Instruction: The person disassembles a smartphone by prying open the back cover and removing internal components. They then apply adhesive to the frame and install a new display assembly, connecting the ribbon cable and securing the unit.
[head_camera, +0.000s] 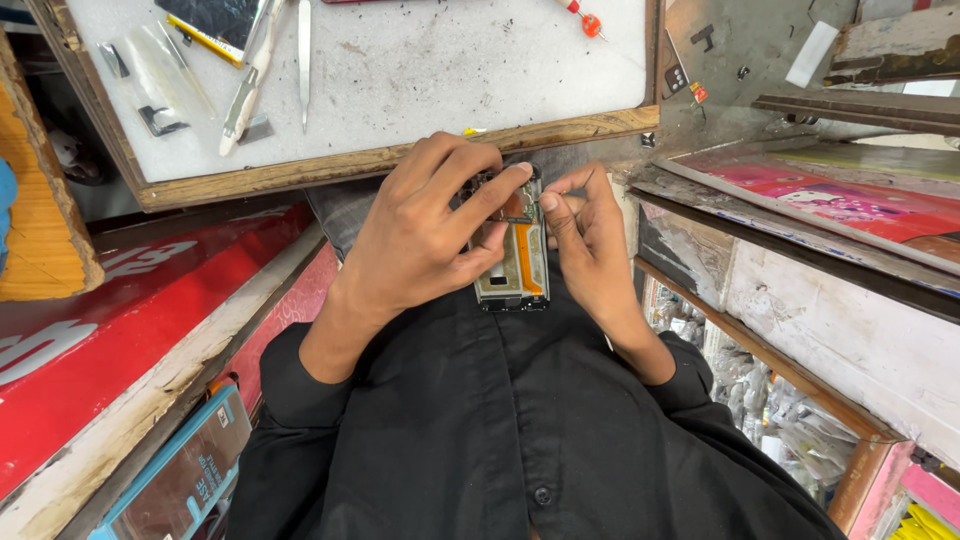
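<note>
A black buttoned shirt (500, 430) fills the foreground, its long sleeves running up to two bare hands that meet over the person's lap. Between them sits an opened phone (515, 250), back cover off, its circuit board and an orange strip along one side exposed, held upright just below the near edge of the work tray.

The left hand (425, 235) wraps around the phone from its left side, fingers curled over the frame and the index finger pressed onto the upper part of the board. The right hand (590, 240) is closed in a pinch at the phone's upper right corner, thumb and forefinger together on what looks like a thin tool or part; it is too small to make out. The two hands are close together, nearly touching across the device.

Beyond them lies a wooden-framed tray (380, 160) with a scuffed white surface. On it rest metal tweezers (304, 60), a white-handled tool (245, 95), a dark phone panel with a yellow edge (215, 25) and a small red-tipped screwdriver (585, 20).

To the left runs a red painted board (110, 340); at lower left is a blue-framed case (180, 470). To the right, a glass-topped counter (850, 210) shows a pink sheet beneath, with shelves of packets (760, 400) below it.
</note>
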